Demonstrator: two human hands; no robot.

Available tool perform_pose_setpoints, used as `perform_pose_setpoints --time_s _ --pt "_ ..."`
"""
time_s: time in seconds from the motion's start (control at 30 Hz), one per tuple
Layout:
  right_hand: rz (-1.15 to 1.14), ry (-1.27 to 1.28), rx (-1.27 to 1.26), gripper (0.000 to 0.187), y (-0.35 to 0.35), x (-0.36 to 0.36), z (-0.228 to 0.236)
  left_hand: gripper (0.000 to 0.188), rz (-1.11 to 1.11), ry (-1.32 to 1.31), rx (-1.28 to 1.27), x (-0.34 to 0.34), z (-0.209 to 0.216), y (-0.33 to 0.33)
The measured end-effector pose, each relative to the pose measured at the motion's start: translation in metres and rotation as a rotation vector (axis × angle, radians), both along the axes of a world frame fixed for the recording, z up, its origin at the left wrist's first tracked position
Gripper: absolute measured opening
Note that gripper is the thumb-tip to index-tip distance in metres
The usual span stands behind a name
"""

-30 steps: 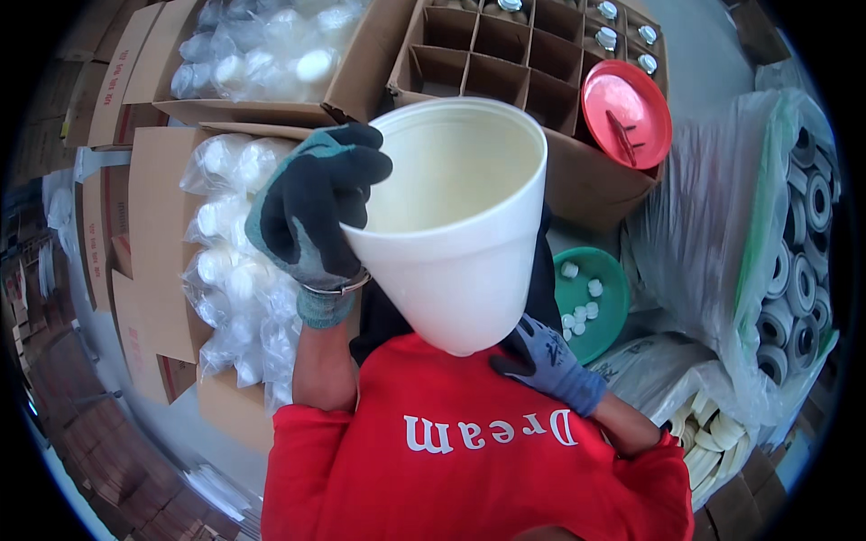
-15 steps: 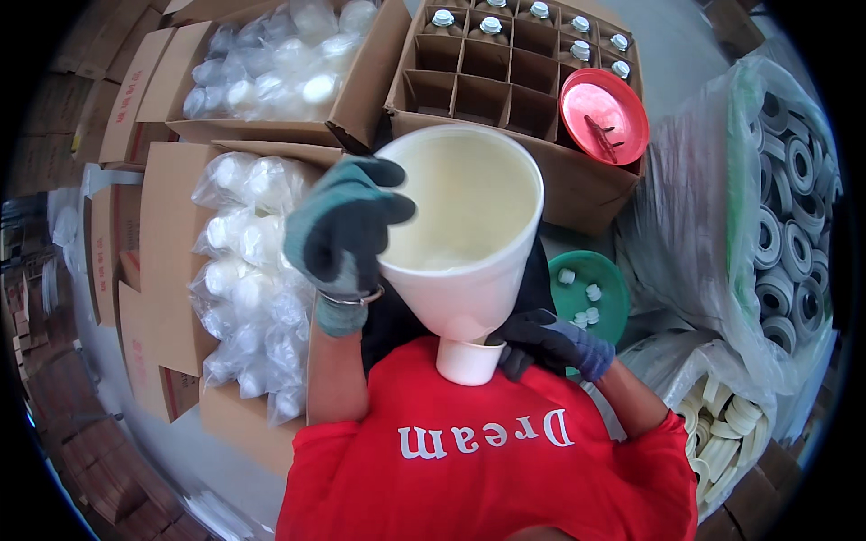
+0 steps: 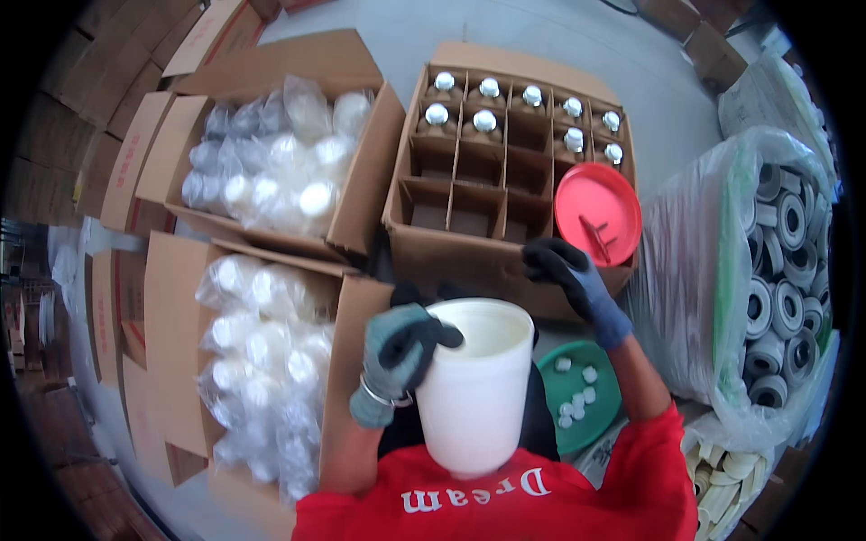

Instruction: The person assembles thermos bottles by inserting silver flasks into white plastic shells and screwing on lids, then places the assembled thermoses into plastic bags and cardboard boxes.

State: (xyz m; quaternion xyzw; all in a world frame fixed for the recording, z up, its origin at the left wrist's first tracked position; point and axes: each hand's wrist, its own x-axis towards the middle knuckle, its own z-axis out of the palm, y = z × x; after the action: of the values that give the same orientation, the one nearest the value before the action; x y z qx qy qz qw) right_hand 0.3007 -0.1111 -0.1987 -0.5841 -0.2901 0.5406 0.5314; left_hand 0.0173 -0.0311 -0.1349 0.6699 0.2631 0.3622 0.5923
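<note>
My left hand [image 3: 401, 353], in a green and black glove, grips the rim of a tall white plastic tub [image 3: 474, 397], which stands between my knees. The tub's inside shows only in part. My right hand [image 3: 561, 266], in a dark glove, is above the near edge of the divided carton [image 3: 460, 257], close to a red round dish [image 3: 577, 194]. Its fingers are loosely bent and apart, with nothing seen in them. A dark red pronged piece [image 3: 595, 239] lies in the dish. Brown bottles with white caps [image 3: 484, 120] fill the carton's far cells.
A green bowl [image 3: 606, 419] with several small white caps stands right of the tub. Cartons of bagged white items [image 3: 262, 338] line the left. At right, a plastic sack [image 3: 677, 252] holds grey rings; a lower sack [image 3: 722, 487] holds cream-coloured parts.
My right hand has left the small white cup under the tub and moved up to the carton. The tub is lower and nearer my body; the small cup is out of sight.
</note>
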Motion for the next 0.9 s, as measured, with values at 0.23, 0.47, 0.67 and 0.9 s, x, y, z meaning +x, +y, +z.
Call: perform_pose_setpoints --time_s 0.23,0.47,0.67,0.9 --pt "-0.008 -1.178 -0.086 0.053 0.252 0.123 -0.147 0.024 0.123 -0.180 -0.128 0.012 -0.015 0.019" --pt "0.071 -1.317 -0.364 0.075 0.330 0.119 -0.202 0.048 -0.025 -0.195 -0.185 0.043 -0.025 0.072" --pt "0.170 -1.444 -0.008 0.050 0.290 0.121 -0.095 0.039 0.120 0.017 -0.243 0.076 -0.040 0.110" --pt "0.102 -1.502 0.447 0.058 0.147 0.064 0.095 0.060 -0.595 -0.677 -1.052 0.107 -0.141 0.165"
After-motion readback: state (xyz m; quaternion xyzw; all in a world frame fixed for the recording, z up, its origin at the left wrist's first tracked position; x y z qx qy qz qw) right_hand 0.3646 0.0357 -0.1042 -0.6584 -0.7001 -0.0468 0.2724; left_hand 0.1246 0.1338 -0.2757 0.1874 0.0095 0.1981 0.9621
